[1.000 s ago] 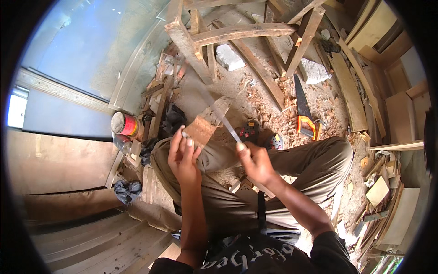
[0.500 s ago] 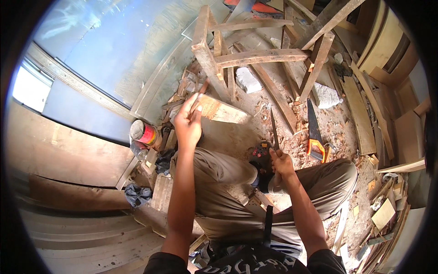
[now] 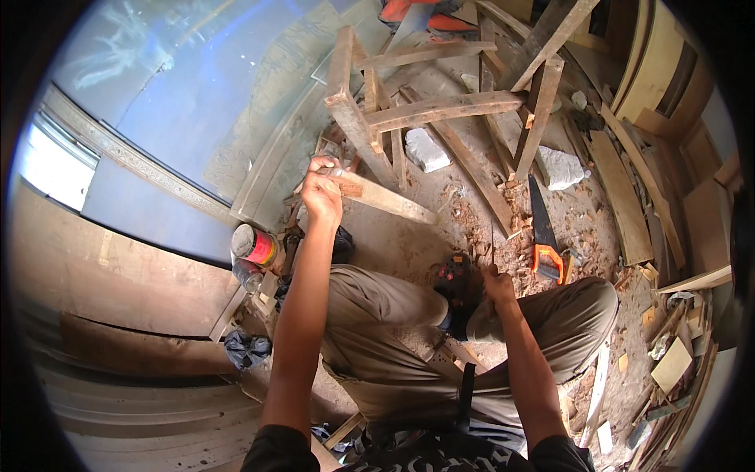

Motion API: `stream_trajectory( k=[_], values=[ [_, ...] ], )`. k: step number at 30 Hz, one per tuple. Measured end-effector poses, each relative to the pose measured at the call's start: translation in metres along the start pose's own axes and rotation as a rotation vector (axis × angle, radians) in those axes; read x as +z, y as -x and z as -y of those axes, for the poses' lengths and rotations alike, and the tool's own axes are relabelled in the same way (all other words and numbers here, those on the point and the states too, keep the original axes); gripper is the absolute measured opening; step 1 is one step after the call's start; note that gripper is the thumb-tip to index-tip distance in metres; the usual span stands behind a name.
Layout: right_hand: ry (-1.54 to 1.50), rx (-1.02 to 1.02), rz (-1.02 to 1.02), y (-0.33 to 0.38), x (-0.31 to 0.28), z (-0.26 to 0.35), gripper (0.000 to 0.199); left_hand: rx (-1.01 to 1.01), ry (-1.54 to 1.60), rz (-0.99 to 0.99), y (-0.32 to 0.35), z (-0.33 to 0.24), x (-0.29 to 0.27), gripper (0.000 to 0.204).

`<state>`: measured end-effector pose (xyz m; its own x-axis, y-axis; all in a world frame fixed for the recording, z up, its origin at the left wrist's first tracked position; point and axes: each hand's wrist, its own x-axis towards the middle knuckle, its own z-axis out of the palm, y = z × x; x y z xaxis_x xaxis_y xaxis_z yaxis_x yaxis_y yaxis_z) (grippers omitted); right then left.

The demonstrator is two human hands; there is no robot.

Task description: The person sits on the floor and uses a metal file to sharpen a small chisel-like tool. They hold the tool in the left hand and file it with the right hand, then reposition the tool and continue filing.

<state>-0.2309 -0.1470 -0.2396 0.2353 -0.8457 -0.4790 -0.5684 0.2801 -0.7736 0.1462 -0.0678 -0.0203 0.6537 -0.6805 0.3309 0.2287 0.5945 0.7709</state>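
My left hand [image 3: 322,193] grips one end of a short wooden board [image 3: 385,201], its fingers wrapped round the end. The board is held up in front of my knees, with its far end slanting down to the right and its narrow edge turned upward. My right hand [image 3: 497,286], beside my right knee, is closed round a long, thin, pointed metal tool [image 3: 492,245]. Its dark shaft points away from me, almost edge-on, and the fist hides its grip. Tool and board are apart.
Beyond the board stands a rough wooden frame [image 3: 447,110]. A handsaw [image 3: 543,224] with an orange handle lies on the chip-strewn floor to the right, near a white block [image 3: 560,167]. At left are a red-labelled can [image 3: 255,245] and a black plastic bag [image 3: 246,348]. Planks line the right side.
The board has turned from showing its broad face to showing its narrow edge. My right hand has shifted slightly right, and the tool in it now stands more upright, nearly edge-on.
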Motion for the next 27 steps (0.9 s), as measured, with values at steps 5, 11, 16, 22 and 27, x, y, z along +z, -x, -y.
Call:
stream_trajectory(
  k=[5, 11, 16, 22, 27],
  values=[
    [-0.056, -0.158, -0.006, 0.015, 0.005, 0.011, 0.052, -0.015, 0.11, -0.022, -0.004, -0.004, -0.003, 0.025],
    [0.023, -0.175, 0.032, 0.023, 0.011, 0.018, 0.039, -0.085, 0.103, -0.306, 0.001, -0.009, -0.005, 0.051],
    [-0.015, -0.344, -0.079, 0.006, 0.013, -0.003, 0.055, -0.11, 0.036, -0.201, -0.005, -0.005, 0.008, 0.048],
    [-0.063, -0.388, -0.104, 0.018, 0.013, 0.005, 0.064, -0.166, 0.052, -0.04, -0.008, 0.001, 0.025, 0.041],
    [0.001, -0.226, -0.085, 0.03, 0.0, 0.027, 0.065, -0.113, 0.253, 0.082, 0.003, -0.014, 0.052, 0.043]
  ],
)
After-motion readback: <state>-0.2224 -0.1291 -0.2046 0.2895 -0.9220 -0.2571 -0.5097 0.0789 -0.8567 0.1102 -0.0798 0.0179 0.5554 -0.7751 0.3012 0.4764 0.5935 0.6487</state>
